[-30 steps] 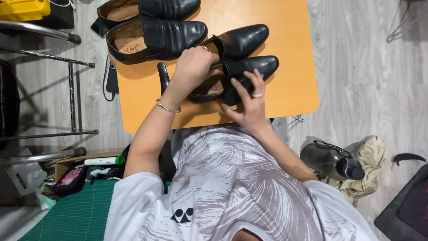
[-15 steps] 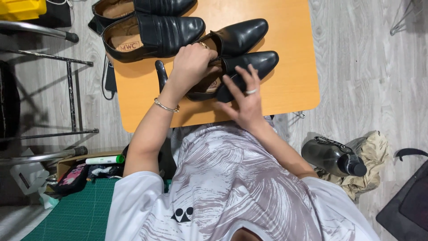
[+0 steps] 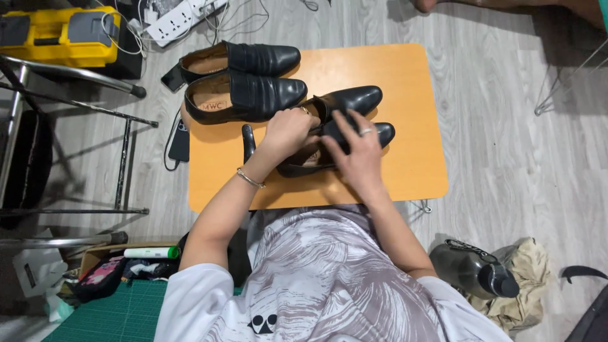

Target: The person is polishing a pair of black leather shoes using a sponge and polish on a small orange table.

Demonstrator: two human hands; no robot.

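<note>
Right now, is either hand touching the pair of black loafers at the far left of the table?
No, both the left hand and right hand rest on the nearer black shoe, apart from the loafers.

The person wore a white short-sleeved T-shirt [image 3: 329,285] covered across the chest in a grey, swirling marbled print, with a small black emblem low on the front. The sleeves were plain white and ended above the elbows, leaving both forearms bare. A thin silver bracelet [image 3: 250,178] circled the left wrist, and a silver ring [image 3: 367,132] sat on a finger of the right hand [image 3: 358,155].
</note>
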